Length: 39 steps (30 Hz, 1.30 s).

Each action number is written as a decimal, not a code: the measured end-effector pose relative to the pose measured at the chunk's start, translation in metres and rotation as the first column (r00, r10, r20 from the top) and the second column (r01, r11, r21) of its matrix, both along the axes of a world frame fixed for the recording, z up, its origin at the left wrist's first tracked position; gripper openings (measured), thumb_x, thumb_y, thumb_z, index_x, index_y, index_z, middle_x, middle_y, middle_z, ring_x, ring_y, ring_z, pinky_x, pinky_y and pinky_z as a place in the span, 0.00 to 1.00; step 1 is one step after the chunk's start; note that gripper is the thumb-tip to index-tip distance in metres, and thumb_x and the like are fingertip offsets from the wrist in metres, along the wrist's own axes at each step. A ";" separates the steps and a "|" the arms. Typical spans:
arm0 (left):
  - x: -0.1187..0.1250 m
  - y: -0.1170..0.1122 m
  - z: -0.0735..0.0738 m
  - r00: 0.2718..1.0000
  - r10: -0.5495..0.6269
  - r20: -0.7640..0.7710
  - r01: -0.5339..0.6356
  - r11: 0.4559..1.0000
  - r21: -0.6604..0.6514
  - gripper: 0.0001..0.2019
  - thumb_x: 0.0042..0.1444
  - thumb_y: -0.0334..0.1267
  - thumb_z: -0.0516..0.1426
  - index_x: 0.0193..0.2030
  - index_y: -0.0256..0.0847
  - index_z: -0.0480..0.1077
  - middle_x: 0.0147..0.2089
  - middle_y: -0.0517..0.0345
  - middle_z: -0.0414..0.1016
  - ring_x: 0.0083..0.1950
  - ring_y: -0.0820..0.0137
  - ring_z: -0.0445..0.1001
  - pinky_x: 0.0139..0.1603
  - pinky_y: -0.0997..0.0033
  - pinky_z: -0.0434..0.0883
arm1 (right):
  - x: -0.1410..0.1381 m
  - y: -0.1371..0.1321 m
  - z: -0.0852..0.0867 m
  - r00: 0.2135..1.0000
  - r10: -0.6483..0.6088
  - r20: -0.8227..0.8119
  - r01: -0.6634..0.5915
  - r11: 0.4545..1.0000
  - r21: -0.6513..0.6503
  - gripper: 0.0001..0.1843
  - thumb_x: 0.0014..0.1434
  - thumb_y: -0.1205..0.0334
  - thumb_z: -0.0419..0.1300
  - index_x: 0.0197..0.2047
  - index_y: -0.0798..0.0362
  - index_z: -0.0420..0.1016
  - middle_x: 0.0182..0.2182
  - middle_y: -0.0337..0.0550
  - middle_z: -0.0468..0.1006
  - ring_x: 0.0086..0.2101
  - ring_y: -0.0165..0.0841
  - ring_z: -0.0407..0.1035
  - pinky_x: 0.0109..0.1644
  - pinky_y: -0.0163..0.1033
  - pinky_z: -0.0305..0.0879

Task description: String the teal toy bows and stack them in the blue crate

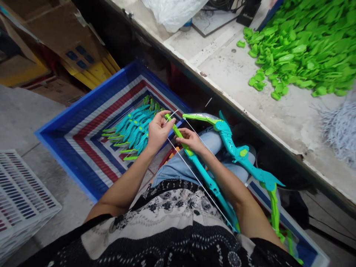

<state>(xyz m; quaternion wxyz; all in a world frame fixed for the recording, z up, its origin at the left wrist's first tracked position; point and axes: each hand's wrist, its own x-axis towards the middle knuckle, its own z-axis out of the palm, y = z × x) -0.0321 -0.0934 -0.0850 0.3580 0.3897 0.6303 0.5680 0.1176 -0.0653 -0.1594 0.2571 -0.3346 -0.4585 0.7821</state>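
Observation:
A teal and green toy bow [207,178] lies slanted across my lap. My left hand [158,130] pinches a white string [191,170] at the bow's green upper tip. My right hand [190,140] is wrapped round the green limb just below that tip. The string runs taut down along the bow toward my waist. A second toy bow [239,152] rests on my right knee against the bench edge.
A blue striped bin [83,129] on the floor to my left holds several finished bows [130,129]. The grey workbench [236,74] carries a heap of green plastic parts [303,44], a white bag [172,13] and white strings [340,128]. A white crate [19,200] stands at the lower left.

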 end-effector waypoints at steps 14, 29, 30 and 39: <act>-0.002 0.007 -0.010 0.999 0.033 0.003 -0.033 0.997 0.071 0.09 0.51 0.38 0.60 0.40 0.40 0.70 0.18 0.71 0.53 0.19 0.79 0.51 0.21 0.77 0.52 | -0.028 0.068 0.064 0.956 -0.270 0.113 0.101 0.666 0.740 0.10 0.56 0.57 0.60 0.32 0.56 0.74 0.29 0.39 0.73 0.30 0.28 0.66 0.36 0.35 0.63; -0.009 0.017 0.006 0.906 -0.208 -0.369 0.265 0.958 0.112 0.08 0.54 0.39 0.56 0.31 0.42 0.76 0.33 0.56 0.73 0.40 0.68 0.71 0.46 0.65 0.67 | 0.008 0.163 0.089 0.728 -0.680 -0.085 0.428 0.354 0.831 0.15 0.65 0.52 0.48 0.31 0.52 0.64 0.25 0.35 0.62 0.28 0.27 0.63 0.34 0.35 0.63; -0.010 0.022 0.010 0.926 -0.249 -0.285 0.278 0.958 0.066 0.09 0.53 0.41 0.57 0.32 0.41 0.77 0.34 0.55 0.73 0.40 0.67 0.71 0.46 0.65 0.67 | 0.002 0.143 0.098 0.748 -0.655 -0.104 0.409 0.332 0.850 0.15 0.66 0.53 0.48 0.32 0.52 0.64 0.26 0.36 0.63 0.29 0.27 0.64 0.35 0.36 0.63; -0.026 0.034 0.066 0.975 -0.190 -0.115 0.178 0.978 -0.111 0.06 0.44 0.38 0.62 0.28 0.37 0.75 0.29 0.58 0.75 0.31 0.73 0.70 0.32 0.75 0.66 | -0.051 -0.005 0.087 0.866 -0.498 -0.032 0.204 0.295 0.933 0.08 0.64 0.62 0.53 0.32 0.52 0.66 0.30 0.41 0.69 0.35 0.31 0.65 0.42 0.39 0.64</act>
